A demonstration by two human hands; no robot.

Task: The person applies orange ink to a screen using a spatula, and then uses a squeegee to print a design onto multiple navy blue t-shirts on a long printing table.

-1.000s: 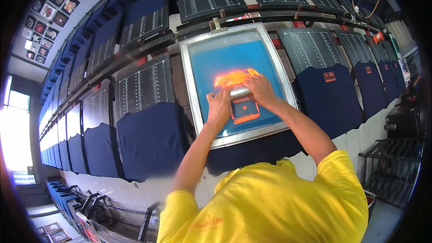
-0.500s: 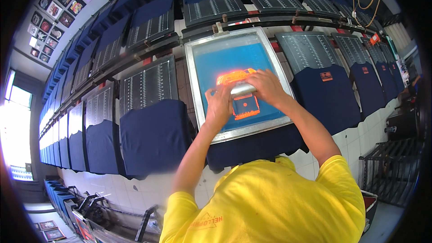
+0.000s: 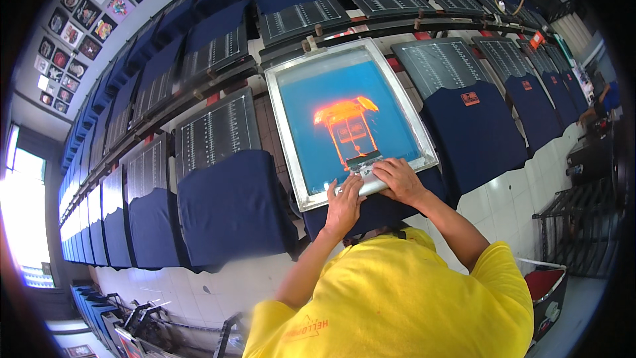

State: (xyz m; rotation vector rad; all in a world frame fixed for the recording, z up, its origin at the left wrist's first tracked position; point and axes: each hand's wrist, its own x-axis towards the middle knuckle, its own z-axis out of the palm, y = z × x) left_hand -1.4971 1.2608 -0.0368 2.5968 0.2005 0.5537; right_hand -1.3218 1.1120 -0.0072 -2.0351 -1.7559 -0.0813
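A silver-framed printing screen (image 3: 283, 149) with blue mesh lies in front of me over a navy shirt (image 3: 434, 182). My left hand (image 3: 344, 204) and my right hand (image 3: 399, 180) are both closed on a squeegee (image 3: 373, 184), side by side at the screen's near end. Its dark blade edge rests against the mesh, and its pale handle lies under my fingers. A thick band of bright orange ink (image 3: 344, 111) sits on the mesh farther away. Between ink and squeegee, orange lines outline a design.
Dark platens (image 3: 218, 122) with white ruled marks stand in long rows, draped with navy shirts (image 3: 232, 209). Shirts on the right bear a small orange print (image 3: 470, 98). A black rack (image 3: 576, 225) stands at right, and a person (image 3: 606, 101) shows at the far right edge.
Both hands have drawn the squeegee toward me, from the middle of the screen to its near end. The orange ink band now lies uncovered behind it. The view has shifted slightly.
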